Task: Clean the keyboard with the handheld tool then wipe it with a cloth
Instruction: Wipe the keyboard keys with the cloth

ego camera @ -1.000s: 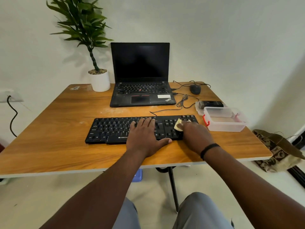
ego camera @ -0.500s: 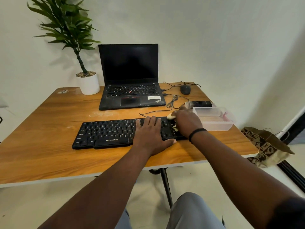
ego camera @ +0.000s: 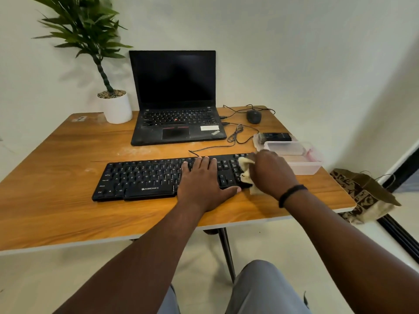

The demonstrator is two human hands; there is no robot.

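Keyboard [ego camera: 145,181] lies across the wooden table [ego camera: 56,200] before the laptop [ego camera: 176,103]. Left hand [ego camera: 201,182] rests flat on its keys, fingers straight. Right hand [ego camera: 269,173] grips a pale cloth [ego camera: 244,164] on the keyboard's right end.

The keyboard [ego camera: 145,180] lies across the table [ego camera: 56,177]. The left hand [ego camera: 201,184] rests flat on its right-centre keys, fingers straight, pointing to 12 o'clock. The right hand [ego camera: 269,173] presses a cloth [ego camera: 246,168] onto the keyboard's right end. A laptop [ego camera: 174,98] stands at 12 o'clock; a clear box [ego camera: 303,164] sits at 3 o'clock.
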